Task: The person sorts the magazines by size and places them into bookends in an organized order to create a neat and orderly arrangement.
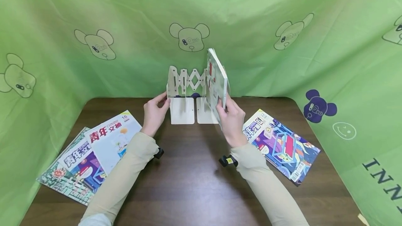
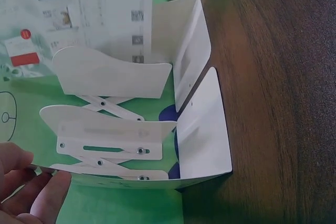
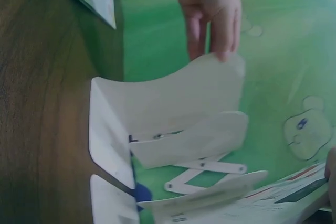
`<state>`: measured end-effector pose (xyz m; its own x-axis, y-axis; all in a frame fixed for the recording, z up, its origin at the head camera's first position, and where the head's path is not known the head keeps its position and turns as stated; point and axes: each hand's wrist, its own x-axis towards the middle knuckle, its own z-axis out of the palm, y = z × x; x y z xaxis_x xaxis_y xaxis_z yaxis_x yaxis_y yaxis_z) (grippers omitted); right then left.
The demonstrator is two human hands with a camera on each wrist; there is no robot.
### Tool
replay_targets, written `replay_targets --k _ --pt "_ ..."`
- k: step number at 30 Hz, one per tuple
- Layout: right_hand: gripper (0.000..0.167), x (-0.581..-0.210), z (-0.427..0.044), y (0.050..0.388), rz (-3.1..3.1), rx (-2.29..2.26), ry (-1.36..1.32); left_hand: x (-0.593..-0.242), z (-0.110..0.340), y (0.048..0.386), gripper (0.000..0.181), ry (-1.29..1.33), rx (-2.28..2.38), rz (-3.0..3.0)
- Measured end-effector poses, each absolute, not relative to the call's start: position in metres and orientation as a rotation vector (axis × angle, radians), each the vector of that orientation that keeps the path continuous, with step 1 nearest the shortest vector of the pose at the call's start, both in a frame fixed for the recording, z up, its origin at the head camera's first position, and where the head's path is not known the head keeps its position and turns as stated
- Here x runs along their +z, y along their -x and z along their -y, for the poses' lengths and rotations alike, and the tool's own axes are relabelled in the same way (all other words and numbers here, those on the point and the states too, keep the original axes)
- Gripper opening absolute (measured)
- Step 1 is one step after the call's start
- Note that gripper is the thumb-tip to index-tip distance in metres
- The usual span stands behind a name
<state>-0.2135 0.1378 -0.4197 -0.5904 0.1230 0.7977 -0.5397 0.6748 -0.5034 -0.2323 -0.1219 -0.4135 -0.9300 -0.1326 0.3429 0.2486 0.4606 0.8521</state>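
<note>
White bookend [image 1: 183,111] sat pinched by the left hand [image 1: 155,113]; the right hand [image 1: 232,122], fingers curled, gripped a magazine [image 1: 216,82]. Keeping both steady mattered.

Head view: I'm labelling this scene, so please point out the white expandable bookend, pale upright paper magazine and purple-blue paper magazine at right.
White expandable bookend [image 1: 179,115], head view: left base plate.
Pale upright paper magazine [image 1: 215,83], head view: left-facing cover.
Purple-blue paper magazine [image 1: 282,146], head view: middle of cover.

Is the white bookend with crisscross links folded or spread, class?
The white bookend is spread, at least partly: its white links form an open diamond between separated upright panels.
</note>
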Motion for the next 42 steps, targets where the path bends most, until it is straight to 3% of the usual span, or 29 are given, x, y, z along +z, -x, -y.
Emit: replay_targets --k 11,22,30,42 --pt "0.046 -0.446 -0.119 0.233 2.027 0.94 -0.286 -0.415 0.123 0.233 0.034 0.095 -1.447 2.335" --pt "0.043 -0.468 -0.111 0.236 2.062 1.014 -0.26 -0.416 0.122 0.234 0.033 0.094 -1.448 2.334" --pt "0.04 -0.47 -0.11 0.237 2.12 1.006 -0.255 -0.417 0.121 0.233 0.033 0.103 -1.455 2.325" --pt "0.049 -0.466 -0.108 0.235 2.207 1.007 -0.239 -0.417 0.123 0.234 0.033 0.096 -1.451 2.311"
